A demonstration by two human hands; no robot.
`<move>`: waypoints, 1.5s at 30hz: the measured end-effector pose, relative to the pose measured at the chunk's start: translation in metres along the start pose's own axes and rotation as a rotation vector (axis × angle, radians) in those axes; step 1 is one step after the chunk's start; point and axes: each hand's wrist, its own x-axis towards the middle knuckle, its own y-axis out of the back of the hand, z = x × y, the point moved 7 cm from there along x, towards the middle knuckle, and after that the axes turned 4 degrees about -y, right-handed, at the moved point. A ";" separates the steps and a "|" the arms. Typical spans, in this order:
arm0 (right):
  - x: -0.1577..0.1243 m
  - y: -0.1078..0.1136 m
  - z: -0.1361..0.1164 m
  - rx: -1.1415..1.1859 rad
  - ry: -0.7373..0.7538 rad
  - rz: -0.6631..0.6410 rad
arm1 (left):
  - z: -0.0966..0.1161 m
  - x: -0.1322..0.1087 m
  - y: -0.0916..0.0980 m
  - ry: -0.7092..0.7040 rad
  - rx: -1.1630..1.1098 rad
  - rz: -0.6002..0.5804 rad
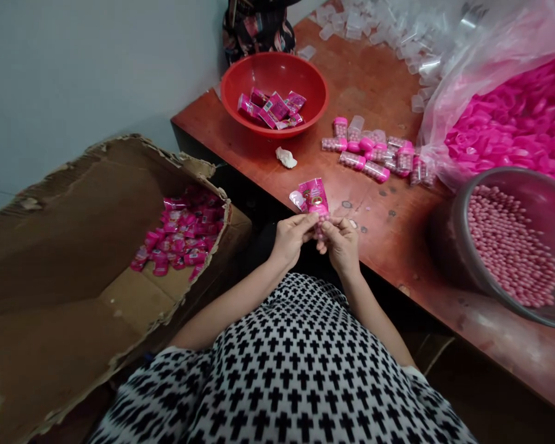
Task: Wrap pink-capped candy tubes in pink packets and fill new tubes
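pink foil sachet (pixel 312 195) w/ small bead bottle (pixel 320 223), left hand (pixel 291 237) & right hand (pixel 341 243) together, pinching it; slack grip cd drop it, spill beads.

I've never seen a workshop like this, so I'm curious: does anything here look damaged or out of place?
The cardboard box looks damaged, with torn, ragged edges along its flaps. A crumpled white lump also stands out, lying by itself on the reddish table between the red bowl and the bottles.
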 end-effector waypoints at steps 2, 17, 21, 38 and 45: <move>-0.004 0.000 -0.001 -0.100 0.049 -0.007 | -0.003 0.004 0.004 0.021 -0.049 0.025; -0.002 -0.005 0.001 0.147 0.011 -0.001 | -0.011 -0.001 -0.003 0.036 -0.081 -0.038; 0.000 -0.002 0.000 0.180 -0.040 0.014 | -0.007 0.004 0.002 0.030 -0.170 0.015; 0.002 0.002 0.002 0.219 -0.050 0.038 | 0.000 -0.001 0.021 -0.309 0.404 0.097; -0.002 0.000 0.002 0.147 -0.020 0.064 | 0.032 -0.004 0.012 -0.659 0.843 0.105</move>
